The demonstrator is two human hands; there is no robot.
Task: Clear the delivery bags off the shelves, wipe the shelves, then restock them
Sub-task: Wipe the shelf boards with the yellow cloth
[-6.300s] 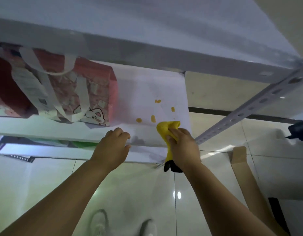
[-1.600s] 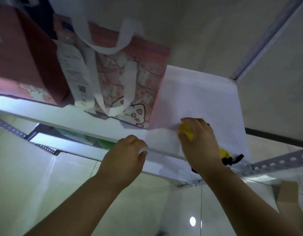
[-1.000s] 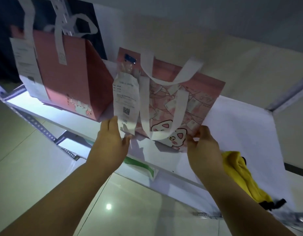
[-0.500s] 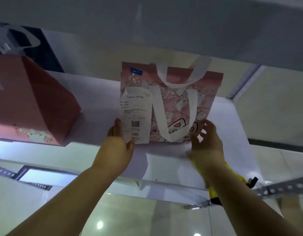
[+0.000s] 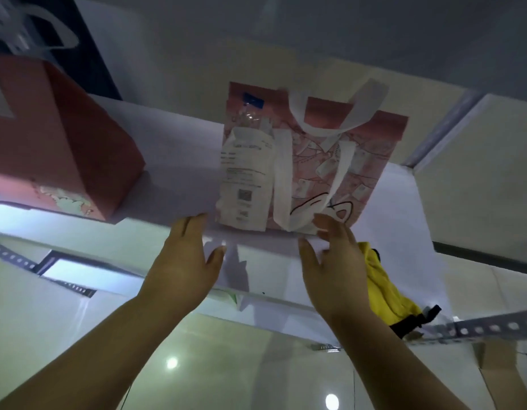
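Note:
A pink cartoon delivery bag (image 5: 354,161) with white handles and a white receipt (image 5: 244,184) stands upright on the white shelf (image 5: 179,173), right of centre. My left hand (image 5: 185,261) hovers open just below the bag's lower left corner, fingers spread. My right hand (image 5: 333,261) is open below the bag's lower right corner, not gripping it. A yellow cloth (image 5: 383,291) with a black tag lies on the shelf's front right edge, beside my right wrist. A second pink bag (image 5: 55,149) stands at the left.
A perforated metal upright (image 5: 493,325) crosses at the lower right. Another shelf board (image 5: 285,34) hangs overhead. A lower shelf edge (image 5: 67,276) shows at the left. A brown cardboard piece (image 5: 498,362) stands on the glossy tiled floor (image 5: 226,365).
Both hands have let go of the cartoon bag and pulled back toward the shelf's front edge. The bag now stands free, further right than before. The yellow cloth stays on the shelf.

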